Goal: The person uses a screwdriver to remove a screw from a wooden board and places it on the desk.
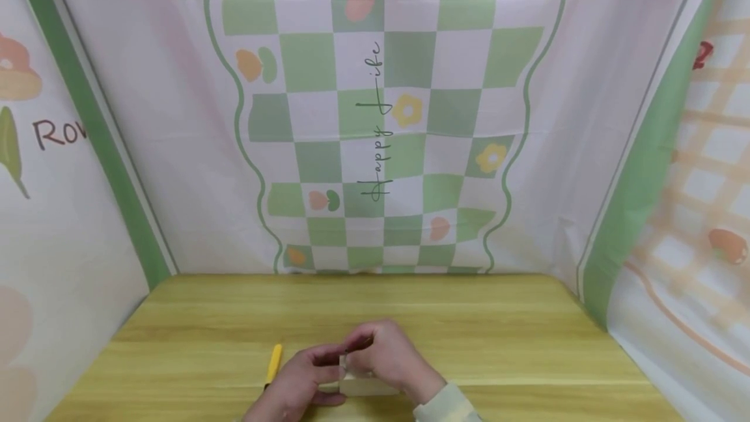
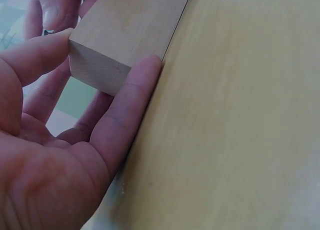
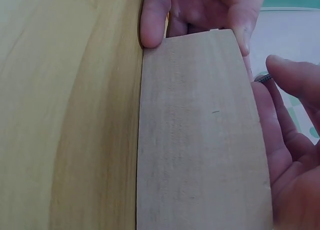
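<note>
A pale rectangular wooden block (image 1: pixel 370 387) lies on the table in front of me, its long face (image 3: pixel 200 135) filling the middle of the right wrist view. My left hand (image 1: pixel 297 378) grips the block's left end, thumb and fingers on different sides of it. Above that end, my right hand (image 1: pixel 389 355) pinches a small dark threaded piece, like a screw (image 3: pixel 263 78), between thumb and forefinger. Other right fingers lie along the block's side. Whether the screw's tip is in the wood is hidden.
To the left of my left hand lies a yellow-handled tool (image 1: pixel 274 363), its dark lower end partly hidden. The wood-grain table (image 1: pixel 498 331) reaches back to a checkered cloth (image 1: pixel 410 168), with more printed cloth on both sides.
</note>
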`<state>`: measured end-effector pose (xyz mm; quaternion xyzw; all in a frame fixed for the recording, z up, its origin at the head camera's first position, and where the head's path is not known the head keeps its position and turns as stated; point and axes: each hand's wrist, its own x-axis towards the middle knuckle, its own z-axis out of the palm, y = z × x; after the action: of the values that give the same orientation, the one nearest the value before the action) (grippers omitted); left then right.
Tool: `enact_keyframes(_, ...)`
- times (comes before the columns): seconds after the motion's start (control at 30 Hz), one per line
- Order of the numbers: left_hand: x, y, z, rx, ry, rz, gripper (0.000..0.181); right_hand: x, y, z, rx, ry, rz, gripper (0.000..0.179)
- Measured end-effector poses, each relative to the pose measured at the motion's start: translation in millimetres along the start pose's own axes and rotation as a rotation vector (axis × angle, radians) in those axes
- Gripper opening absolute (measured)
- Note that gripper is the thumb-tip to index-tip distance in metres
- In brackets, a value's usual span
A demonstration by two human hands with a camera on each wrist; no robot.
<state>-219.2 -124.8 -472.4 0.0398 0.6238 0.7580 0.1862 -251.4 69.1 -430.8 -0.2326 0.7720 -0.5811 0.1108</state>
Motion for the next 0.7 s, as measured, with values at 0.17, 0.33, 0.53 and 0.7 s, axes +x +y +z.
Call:
enact_keyframes(0.17,-0.4,1.1,0.9,0.003,-0.008,-0.004,0.047,0.0,1.8,1.0,-0.020,0.011,-0.007,0.022)
enact_keyframes(0.33,0.6,0.4,-0.5,0.011,0.002,-0.026,0.047,0.2,2.3,3.5,-0.043,0.015,-0.021,0.020)
enact_keyframes(0.53,0.9,-0.5,-0.9,0.005,0.008,-0.029,0.047,-1.0,0.6,3.8,-0.070,0.006,-0.010,0.018)
enact_keyframes(0.7,0.9,-0.4,-1.1,0.009,0.000,-0.025,0.046,-1.8,-1.9,4.4,-0.118,-0.013,-0.020,0.016)
